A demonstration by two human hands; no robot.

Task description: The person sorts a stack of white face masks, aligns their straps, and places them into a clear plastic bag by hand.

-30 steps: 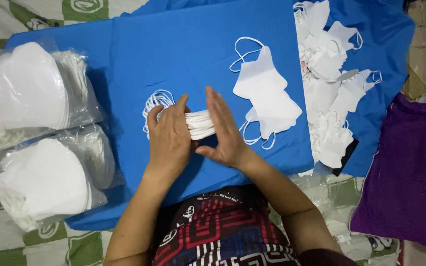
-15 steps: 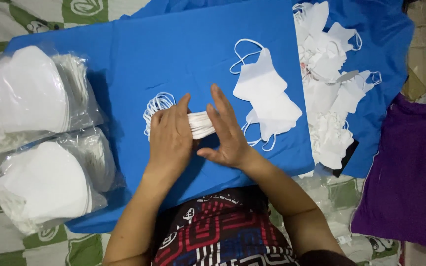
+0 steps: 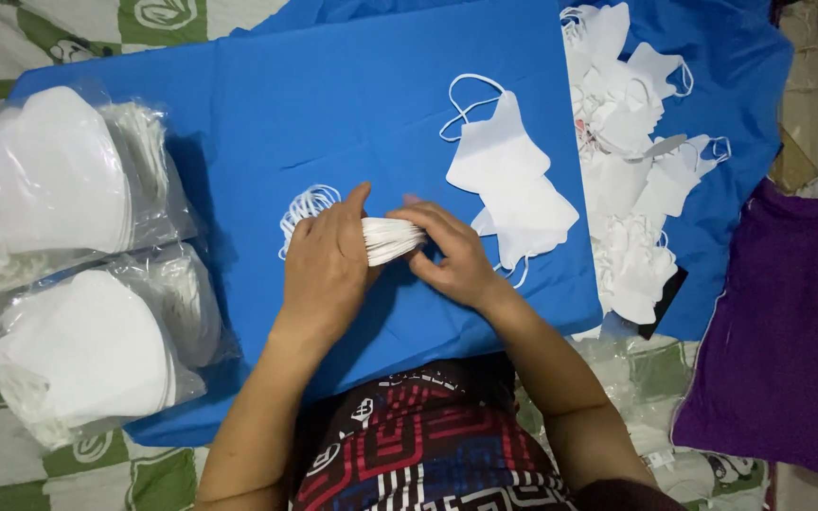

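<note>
White stack of masks (image 3: 385, 238) at centre frame is pinched between the left hand (image 3: 328, 270) and right hand (image 3: 452, 255), fingers closed around it, on blue cloth (image 3: 333, 114).

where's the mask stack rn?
Head view, centre: the mask stack is pressed between the left hand and right hand on the blue cloth.

Blue cloth (image 3: 352, 114) covers the work surface. Green-and-white patterned mat (image 3: 11, 28) lies underneath at left. Purple fabric (image 3: 788, 331) at right. Even light.
</note>
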